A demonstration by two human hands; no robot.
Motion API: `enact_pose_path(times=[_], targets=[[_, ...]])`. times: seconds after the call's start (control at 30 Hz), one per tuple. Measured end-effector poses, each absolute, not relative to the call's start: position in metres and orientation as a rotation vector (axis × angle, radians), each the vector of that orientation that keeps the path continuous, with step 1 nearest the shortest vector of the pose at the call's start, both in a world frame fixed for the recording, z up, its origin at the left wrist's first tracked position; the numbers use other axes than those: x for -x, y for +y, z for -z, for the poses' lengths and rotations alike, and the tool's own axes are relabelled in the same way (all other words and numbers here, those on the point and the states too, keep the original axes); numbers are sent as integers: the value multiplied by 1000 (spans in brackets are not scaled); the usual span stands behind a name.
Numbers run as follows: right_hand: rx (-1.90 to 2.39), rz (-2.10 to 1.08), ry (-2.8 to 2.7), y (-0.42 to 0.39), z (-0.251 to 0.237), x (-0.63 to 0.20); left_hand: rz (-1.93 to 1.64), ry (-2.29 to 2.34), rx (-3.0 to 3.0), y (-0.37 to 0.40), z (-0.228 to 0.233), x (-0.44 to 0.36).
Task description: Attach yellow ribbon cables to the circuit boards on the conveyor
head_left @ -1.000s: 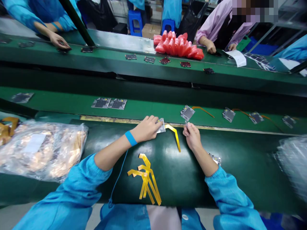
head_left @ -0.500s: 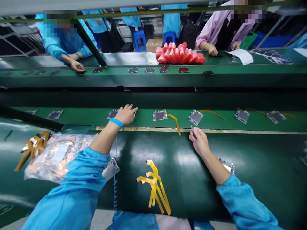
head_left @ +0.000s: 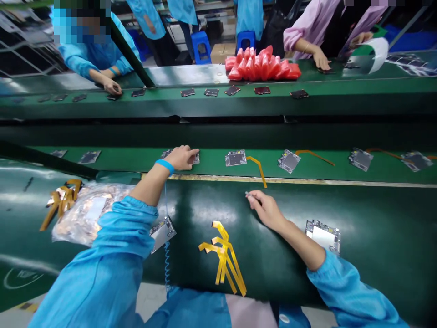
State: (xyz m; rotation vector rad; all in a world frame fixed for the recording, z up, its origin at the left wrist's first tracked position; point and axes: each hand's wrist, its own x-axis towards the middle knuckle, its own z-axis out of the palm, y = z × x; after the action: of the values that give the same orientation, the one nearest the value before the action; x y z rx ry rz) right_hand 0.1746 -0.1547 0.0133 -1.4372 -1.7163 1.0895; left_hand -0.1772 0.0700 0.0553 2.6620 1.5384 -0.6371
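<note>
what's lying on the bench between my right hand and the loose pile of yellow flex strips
Nothing: the head view shows only bare dark green bench between the right hand and yellow flex strips.

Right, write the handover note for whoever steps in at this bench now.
Left hand: stretched out to the belt, fingers on a board; grip not clear.
Right hand: on the dark bench, pinching a small tool.
Done: next board lies on the belt with a yellow cable attached.
Left: loose cables between the arms, a board by the right forearm, bagged stock at left.
</note>
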Motion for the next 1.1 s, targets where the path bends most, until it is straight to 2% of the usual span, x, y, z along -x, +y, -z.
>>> enact_pose_path(times=[0.17, 0.33, 0.6, 0.87, 1.1], targets=[[1337, -1043, -2239, -186, -31, -131, 563, 1565, -2650, 64, -58, 175], [1103, -1099, -2594, -202, -44, -90, 314, 1494, -2684, 47, -62, 164], [953, -874, -2887, -205, -31, -40, 194, 1174, -2868, -14, -66, 118], [985, -989, -2789, -199, -36, -50, 160, 990, -2910, -73, -64, 84], [1050, -1244, -2286, -197, -46, -96, 163, 981, -2887, -103, -53, 67]])
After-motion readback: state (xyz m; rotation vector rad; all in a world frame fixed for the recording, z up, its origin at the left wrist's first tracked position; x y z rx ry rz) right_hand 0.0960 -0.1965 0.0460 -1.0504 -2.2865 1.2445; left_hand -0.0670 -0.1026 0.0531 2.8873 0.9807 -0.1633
